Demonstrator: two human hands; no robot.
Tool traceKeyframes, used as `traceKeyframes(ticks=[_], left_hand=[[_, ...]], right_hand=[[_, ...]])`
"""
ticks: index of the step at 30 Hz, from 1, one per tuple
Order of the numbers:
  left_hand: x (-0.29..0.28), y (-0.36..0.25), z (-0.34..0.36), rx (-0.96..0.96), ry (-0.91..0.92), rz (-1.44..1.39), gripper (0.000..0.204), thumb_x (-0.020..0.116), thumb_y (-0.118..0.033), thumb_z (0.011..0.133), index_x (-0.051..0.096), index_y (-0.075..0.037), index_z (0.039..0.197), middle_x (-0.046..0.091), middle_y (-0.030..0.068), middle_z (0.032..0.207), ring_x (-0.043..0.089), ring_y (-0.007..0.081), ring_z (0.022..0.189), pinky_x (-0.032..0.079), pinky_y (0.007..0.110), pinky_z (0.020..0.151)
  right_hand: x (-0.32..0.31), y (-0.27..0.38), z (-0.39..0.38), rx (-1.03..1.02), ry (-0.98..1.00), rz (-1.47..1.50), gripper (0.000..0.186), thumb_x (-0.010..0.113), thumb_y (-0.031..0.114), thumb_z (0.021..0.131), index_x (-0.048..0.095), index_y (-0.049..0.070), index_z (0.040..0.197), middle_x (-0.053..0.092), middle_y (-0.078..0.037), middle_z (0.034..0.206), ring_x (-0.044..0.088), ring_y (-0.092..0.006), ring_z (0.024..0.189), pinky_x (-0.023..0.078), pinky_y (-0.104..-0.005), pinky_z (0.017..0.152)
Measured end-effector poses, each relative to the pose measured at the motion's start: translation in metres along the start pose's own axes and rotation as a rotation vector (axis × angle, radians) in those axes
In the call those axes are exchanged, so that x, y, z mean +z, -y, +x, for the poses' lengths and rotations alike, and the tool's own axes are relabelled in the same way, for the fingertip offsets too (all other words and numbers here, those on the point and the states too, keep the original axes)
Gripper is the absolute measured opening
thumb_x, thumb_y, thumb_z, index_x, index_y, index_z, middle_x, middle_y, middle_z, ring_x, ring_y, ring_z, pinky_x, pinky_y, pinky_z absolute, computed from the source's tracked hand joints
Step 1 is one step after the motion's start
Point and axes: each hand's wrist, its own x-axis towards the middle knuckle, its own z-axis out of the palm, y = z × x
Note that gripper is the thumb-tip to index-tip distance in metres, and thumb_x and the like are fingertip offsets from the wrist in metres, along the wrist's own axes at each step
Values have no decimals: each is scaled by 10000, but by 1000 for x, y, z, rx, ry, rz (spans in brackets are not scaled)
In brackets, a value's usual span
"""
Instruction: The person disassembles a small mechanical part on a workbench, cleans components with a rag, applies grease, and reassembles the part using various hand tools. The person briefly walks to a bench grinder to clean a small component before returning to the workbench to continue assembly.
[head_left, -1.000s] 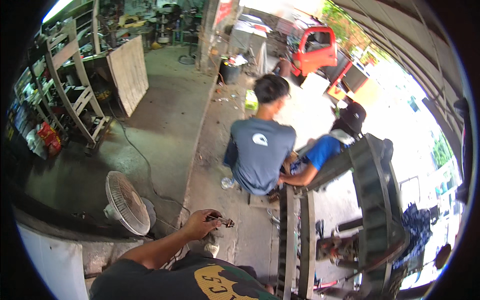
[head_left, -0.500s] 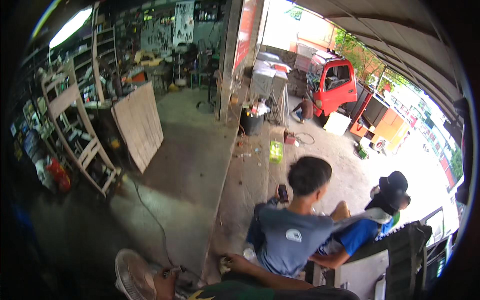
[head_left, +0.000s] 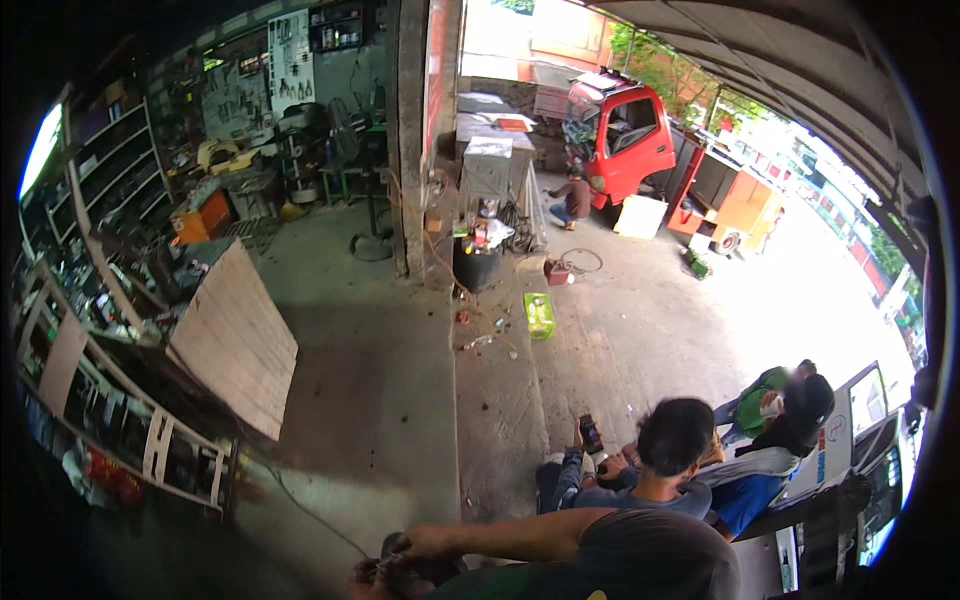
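Low in the head view, my right arm reaches across from the right, and my right hand (head_left: 428,540) is closed with its fingers bent downward. Beside it, at the lower edge, my left hand (head_left: 368,573) is closed as well and partly cut off. The two hands meet around something small and dark that I cannot make out in the dim light. A dark cable (head_left: 312,508) runs over the floor toward them.
A person with a phone (head_left: 591,434) sits close on my right, and a person in a dark cap (head_left: 808,405) is beyond. A wooden board (head_left: 240,335) leans at left by a wooden frame (head_left: 160,445). Ahead are a black bin (head_left: 478,262), green box (head_left: 538,315) and red truck cab (head_left: 632,135).
The view has turned, and the fan at the lower left has left the picture. My right hand has moved left to join my left hand. The seated person now looks lower in view.
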Motion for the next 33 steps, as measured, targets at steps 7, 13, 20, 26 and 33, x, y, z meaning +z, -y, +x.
traceKeyframes(ticks=[7, 13, 20, 26, 33], left_hand=[[3, -236, 120, -128, 255, 204, 629, 825, -80, 1002, 487, -61, 1532, 740, 155, 1092, 688, 216, 655, 562, 374, 540], [-67, -234, 274, -500, 329, 378, 651, 800, -123, 1003, 483, -116, 1572, 730, 198, 1204, 712, 270, 755, 587, 427, 605], [-145, -251, 369, -711, 225, 630, 524, 766, -242, 1007, 596, -113, 1485, 747, 183, 1259, 720, 314, 924, 589, 441, 762], [-162, -251, 488, -595, 509, 964, 466, 736, -345, 1010, 693, -110, 1410, 762, 171, 1305, 727, 353, 1070, 591, 453, 896], [-109, -259, 739, -97, 610, 1094, 507, 743, -433, 997, 769, -96, 1375, 781, 178, 1347, 745, 396, 1206, 599, 477, 1021]], right_hand=[[-115, 96, 9, 129, -314, 66, 510, 747, 355, 1076, 711, 44, 1478, 795, -102, 1170, 748, -161, 955, 627, -341, 852], [-244, 133, -36, 264, -949, -47, 523, 842, 408, 958, 802, 52, 1339, 817, -116, 1080, 775, -179, 862, 634, -371, 770], [-391, 148, -45, 483, -1114, 212, 276, 767, 252, 993, 789, -16, 1055, 758, -71, 844, 680, -177, 626, 559, -375, 585], [-545, 222, 53, 291, -1204, 407, 174, 766, 147, 996, 764, -25, 970, 661, -58, 722, 634, -173, 585, 512, -372, 524], [-766, 389, 245, 45, -897, -770, 287, 754, 328, 978, 814, 56, 1048, 768, -203, 867, 769, -353, 809, 589, -493, 762]])
